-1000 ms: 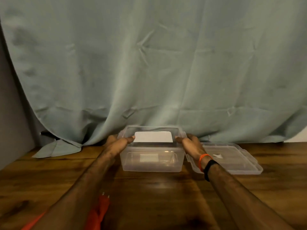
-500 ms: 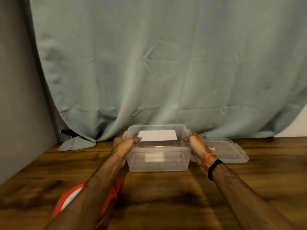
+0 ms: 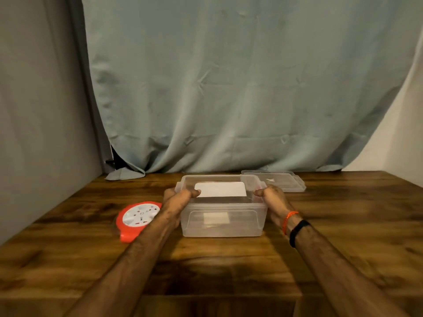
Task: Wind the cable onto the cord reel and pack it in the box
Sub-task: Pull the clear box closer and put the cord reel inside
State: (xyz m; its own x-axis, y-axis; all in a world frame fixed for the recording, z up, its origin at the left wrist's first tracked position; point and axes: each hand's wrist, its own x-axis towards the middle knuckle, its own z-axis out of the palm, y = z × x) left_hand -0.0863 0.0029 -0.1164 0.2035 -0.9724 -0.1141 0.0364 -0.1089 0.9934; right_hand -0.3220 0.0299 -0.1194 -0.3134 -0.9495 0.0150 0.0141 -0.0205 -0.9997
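Note:
A clear plastic box [image 3: 223, 225] stands open on the wooden table [image 3: 343, 225], with a white card inside against its far wall. My left hand [image 3: 177, 200] grips the box's left rim, thumb hooked over the edge. On the opposite rim my right hand [image 3: 271, 199] holds it the same way. A round red cord reel [image 3: 137, 217] with a white socket face lies flat to the left of the box, partly hidden by my left forearm. No loose cable shows.
The box's clear lid [image 3: 278, 180] lies flat behind and to the right of the box. A pale green curtain [image 3: 229, 88] hangs along the back edge, with a grey wall [image 3: 41, 110] on the left.
Both hands have drawn the box toward me, away from the curtain and the lid. The view has tipped down, and the whole cord reel now shows at the left.

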